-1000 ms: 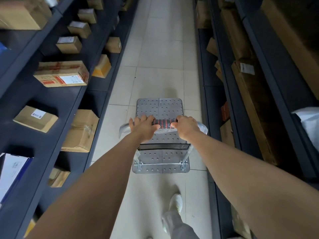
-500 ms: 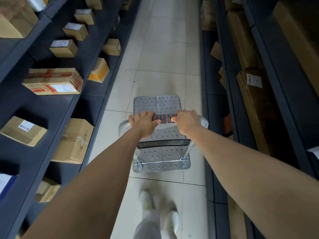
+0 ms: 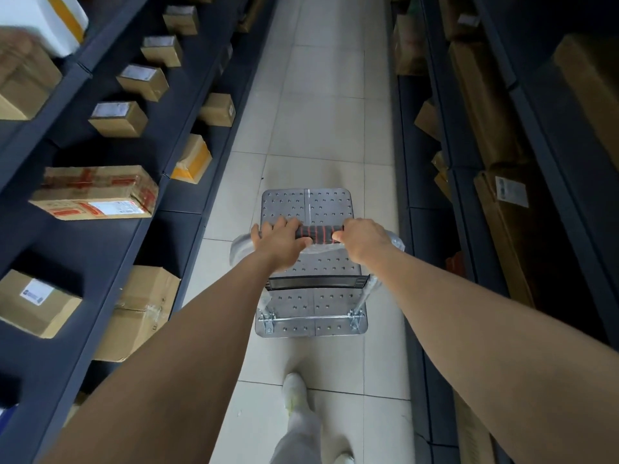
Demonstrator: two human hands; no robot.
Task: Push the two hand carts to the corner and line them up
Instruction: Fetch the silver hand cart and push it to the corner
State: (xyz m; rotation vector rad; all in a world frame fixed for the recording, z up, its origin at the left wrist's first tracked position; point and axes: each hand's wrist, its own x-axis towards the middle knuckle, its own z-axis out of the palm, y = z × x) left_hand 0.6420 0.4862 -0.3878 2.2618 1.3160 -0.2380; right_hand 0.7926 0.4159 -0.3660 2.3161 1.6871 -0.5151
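Observation:
A silver hand cart (image 3: 308, 205) with a dotted metal deck stands in the aisle straight ahead of me, its deck bare. Its handle bar has a black grip with red rings (image 3: 320, 233) and plastic wrap at both bends. My left hand (image 3: 279, 244) is closed on the left part of the bar. My right hand (image 3: 363, 241) is closed on the right part. Only this one cart is in view.
Dark shelving (image 3: 174, 195) with several cardboard boxes (image 3: 97, 192) lines the left side. On the right, another dark rack (image 3: 465, 195) holds long brown cartons (image 3: 509, 229). A pale tiled aisle floor (image 3: 328, 95) runs ahead between them. My shoe (image 3: 294, 391) is below the cart.
The cart has rolled forward along the aisle with me; boxes on the left shelves have slid toward me. My feet have swapped in stepping. Both hands keep their hold on the bar.

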